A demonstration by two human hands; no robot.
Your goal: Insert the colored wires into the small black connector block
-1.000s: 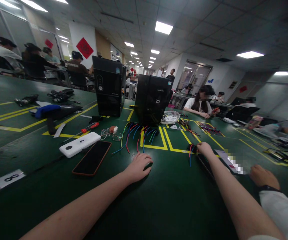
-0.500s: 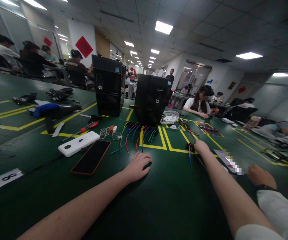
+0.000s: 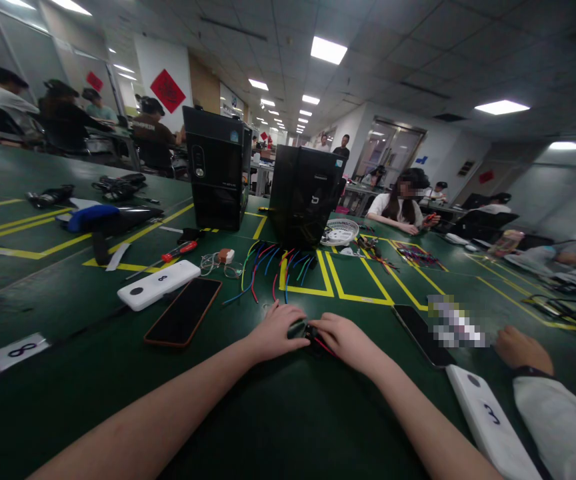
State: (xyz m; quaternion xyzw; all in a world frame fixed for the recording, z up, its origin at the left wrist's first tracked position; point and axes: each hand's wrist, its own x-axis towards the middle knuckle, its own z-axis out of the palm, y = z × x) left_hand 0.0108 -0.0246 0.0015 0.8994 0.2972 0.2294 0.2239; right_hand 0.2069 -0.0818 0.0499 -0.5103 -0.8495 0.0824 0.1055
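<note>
In front of me, above the green table, my right hand (image 3: 345,339) grips a small black part (image 3: 311,333) between its fingertips. Red wire (image 3: 325,345) runs from it under the fingers. My left hand (image 3: 277,333) is curved close on the other side, thumb and fingers apart, its thumb tip at the black part; whether they touch I cannot make out. Beyond the hands lie loose red, blue and green wires (image 3: 257,267), fanned out before a black computer case (image 3: 303,200).
A second computer case (image 3: 215,173) stands at the back left. Left of me lie a phone (image 3: 184,313), a white power bank (image 3: 159,285) and a red screwdriver (image 3: 179,251). Right are another phone (image 3: 422,335), another power bank (image 3: 491,420) and a neighbour's hand (image 3: 524,348).
My right hand has come in from the right, bringing the black part and its wires to my left hand. The left thumb has spread outward. A phone and power bank at right are now uncovered.
</note>
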